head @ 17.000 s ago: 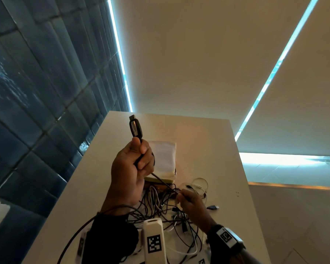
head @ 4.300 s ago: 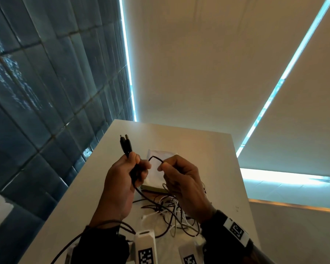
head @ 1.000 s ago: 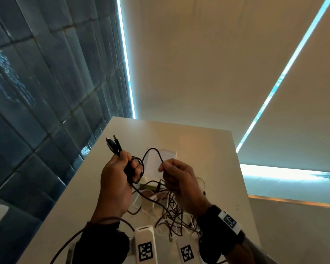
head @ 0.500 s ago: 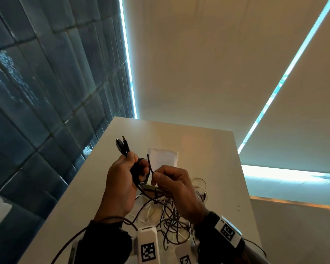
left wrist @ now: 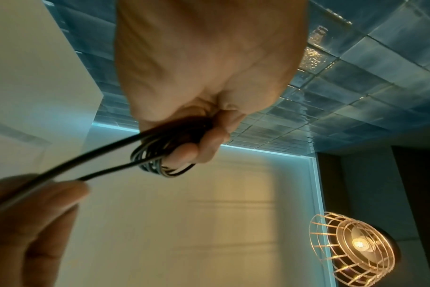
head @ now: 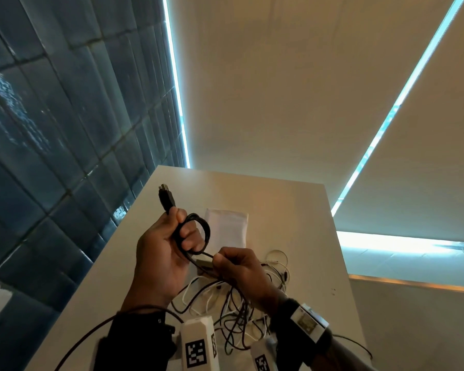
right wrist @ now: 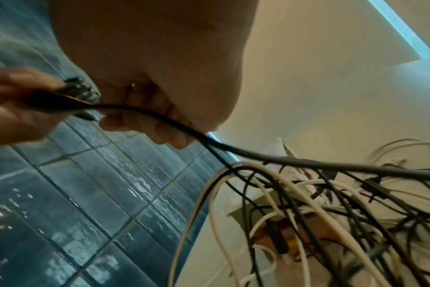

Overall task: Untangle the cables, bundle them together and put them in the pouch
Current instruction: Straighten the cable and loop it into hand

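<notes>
- At lower centre of the head view, a black cable (head: 196, 236) is coiled in the left hand (head: 161, 253), fingers curled tight round the loops, presumably to keep the bundle from springing open.
- Its plugs (head: 166, 196) are pointed up and left; the coil's long axis is roughly upright.
- The free run is pinched by the right hand (head: 239, 271), judged to feed the next turn.
- The tangle of cables (head: 233, 311) is left on the table (head: 292, 210) below; the white pouch (head: 227, 226) lies flat beyond the hands.

Black cable (head: 203, 231) coiled; tangled black-white cables (head: 233, 303) on table beside white pouch (head: 227, 227).
</notes>
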`<state>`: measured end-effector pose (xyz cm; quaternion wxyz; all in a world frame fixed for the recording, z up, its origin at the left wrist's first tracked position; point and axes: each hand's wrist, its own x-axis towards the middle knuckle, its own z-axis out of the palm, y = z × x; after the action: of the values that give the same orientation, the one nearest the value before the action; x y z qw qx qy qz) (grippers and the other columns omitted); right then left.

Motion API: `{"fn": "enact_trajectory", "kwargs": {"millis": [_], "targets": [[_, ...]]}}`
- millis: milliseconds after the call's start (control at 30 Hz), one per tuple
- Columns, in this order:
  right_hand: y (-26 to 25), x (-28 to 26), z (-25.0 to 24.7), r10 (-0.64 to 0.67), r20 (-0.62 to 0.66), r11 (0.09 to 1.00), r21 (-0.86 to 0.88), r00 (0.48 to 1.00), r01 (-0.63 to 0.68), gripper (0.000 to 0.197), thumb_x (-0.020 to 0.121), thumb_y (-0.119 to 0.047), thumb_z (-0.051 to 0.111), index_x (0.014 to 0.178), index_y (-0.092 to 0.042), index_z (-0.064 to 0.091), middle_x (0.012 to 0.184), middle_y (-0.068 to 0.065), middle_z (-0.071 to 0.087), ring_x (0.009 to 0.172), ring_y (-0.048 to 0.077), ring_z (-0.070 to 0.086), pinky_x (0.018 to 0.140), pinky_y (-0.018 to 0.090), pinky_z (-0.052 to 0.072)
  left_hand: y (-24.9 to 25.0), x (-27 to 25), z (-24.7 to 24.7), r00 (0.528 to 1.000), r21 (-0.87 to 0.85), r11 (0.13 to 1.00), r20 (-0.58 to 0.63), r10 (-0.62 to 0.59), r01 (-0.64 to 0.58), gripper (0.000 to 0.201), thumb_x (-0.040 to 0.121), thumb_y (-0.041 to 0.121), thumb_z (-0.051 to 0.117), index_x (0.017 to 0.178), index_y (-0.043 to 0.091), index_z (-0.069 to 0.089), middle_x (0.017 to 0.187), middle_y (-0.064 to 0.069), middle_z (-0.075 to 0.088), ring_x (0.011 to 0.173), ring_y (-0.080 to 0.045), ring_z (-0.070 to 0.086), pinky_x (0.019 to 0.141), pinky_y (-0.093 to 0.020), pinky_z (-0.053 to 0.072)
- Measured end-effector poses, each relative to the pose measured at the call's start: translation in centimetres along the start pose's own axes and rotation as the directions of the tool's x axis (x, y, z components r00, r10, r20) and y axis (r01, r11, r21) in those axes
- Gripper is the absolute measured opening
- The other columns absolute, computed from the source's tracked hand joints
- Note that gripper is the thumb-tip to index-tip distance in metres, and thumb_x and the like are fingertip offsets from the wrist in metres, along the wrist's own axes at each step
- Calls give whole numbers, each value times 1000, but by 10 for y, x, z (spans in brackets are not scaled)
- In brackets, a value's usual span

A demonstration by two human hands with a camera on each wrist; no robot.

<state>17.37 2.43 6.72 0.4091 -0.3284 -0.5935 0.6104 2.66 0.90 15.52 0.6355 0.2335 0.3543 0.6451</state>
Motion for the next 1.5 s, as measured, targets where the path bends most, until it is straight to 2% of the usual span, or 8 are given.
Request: {"fn": "enact_trajectory", "kwargs": {"millis": [200,567,733,933,1100,1233,1433,1500], "targets": [[26,2,-3,66,-21,990,-125,998,-68,40,100,-13,50,63,-27,58,55,-16,53,53,-5,43,57,8,34,2,-4,-5,999,112,993,35,22,-26,23,91,31,42,75,14,44,56,3,35,45,-9,26,46,-22,31],[49,4,-8,174,-133,942,-268,976,-204,38,98,-7,51,62,-17,54,51,-20,56,54,-9,52,59,7,38,10,-9,-10,995,123,988,45,85,-90,26,93,31,39,73,15,45,57,3,37,46,-9,27,49,-22,31],[25,10,-9,167,-257,966,-151,952,-210,26,96,-12,55,73,-1,63,62,-8,55,51,-4,53,51,13,42,9,-9,-13,994,230,969,-45,100,-87,31,101,22,34,74,14,44,58,1,39,47,-10,29,55,-28,26],[-14,18,-2,42,-365,999,24,930,-36,26,95,-13,56,70,-7,62,47,-11,39,43,7,30,45,22,25,7,-9,-13,987,280,958,-122,103,-65,30,102,18,34,75,14,43,57,1,45,44,-10,36,54,-27,27],[-45,13,15,-131,-202,989,38,971,142,23,97,-10,54,76,-8,62,50,-13,43,44,5,33,45,17,29,-1,-9,-9,978,327,945,-190,85,-19,30,103,20,36,78,10,48,61,-5,58,59,-19,51,61,-31,38],[-47,10,24,-220,-16,975,-35,975,219,19,96,1,51,83,-3,64,59,-16,60,51,-5,51,54,7,38,-5,-9,-7,980,348,937,-189,59,10,33,103,22,36,82,7,56,69,-5,67,70,-20,60,67,-30,47],[-25,8,22,-103,104,992,-65,989,110,26,95,-10,56,75,-22,66,59,-15,56,55,-2,44,58,14,36,3,-11,-9,999,129,991,-22,26,-23,31,101,25,32,78,11,47,67,-7,53,78,-24,64,85,-40,47],[-17,9,20,-89,85,994,-50,992,94,27,95,-16,57,72,-25,66,60,-3,51,54,6,39,56,21,32,1,-11,-8,999,140,989,-9,46,-44,30,100,27,33,78,11,46,65,-5,48,72,-22,60,81,-39,46]]}}
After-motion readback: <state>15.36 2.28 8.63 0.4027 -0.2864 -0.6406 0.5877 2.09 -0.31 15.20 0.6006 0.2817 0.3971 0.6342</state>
